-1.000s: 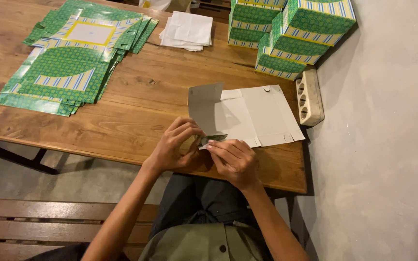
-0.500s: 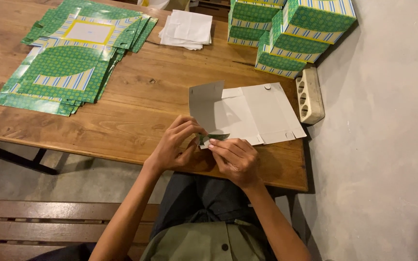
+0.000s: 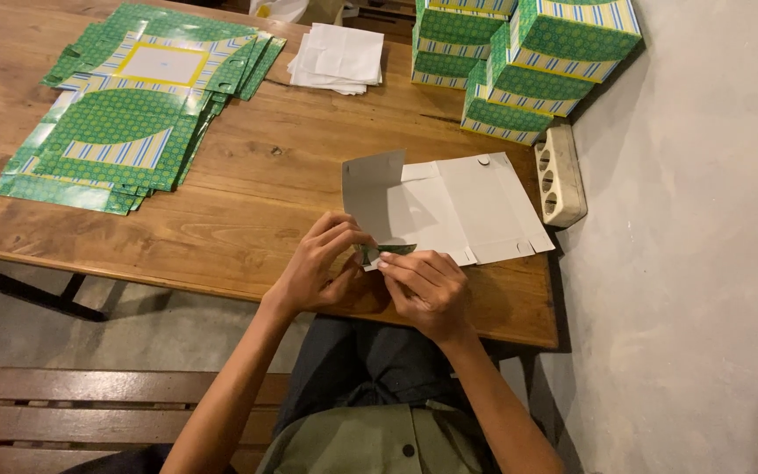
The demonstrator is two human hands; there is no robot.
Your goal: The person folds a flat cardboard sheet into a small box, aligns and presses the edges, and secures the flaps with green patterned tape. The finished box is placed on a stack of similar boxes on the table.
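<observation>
now both hands, left hand (image 3: 319, 268) and right hand (image 3: 423, 285), are pinching the unfolded box's (image 3: 449, 206) green flap (image 3: 388, 252) shut, creasing it against the table (image 3: 256, 193).

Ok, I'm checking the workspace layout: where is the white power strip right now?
In the head view, the white power strip lies at the table's right edge, beside the wall, just below the stacked green boxes.

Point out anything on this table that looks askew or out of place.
The white power strip sits at the wooden table's far right edge, slightly overhanging. Otherwise nothing stands out: the flat green cartons are only loosely fanned.
</observation>
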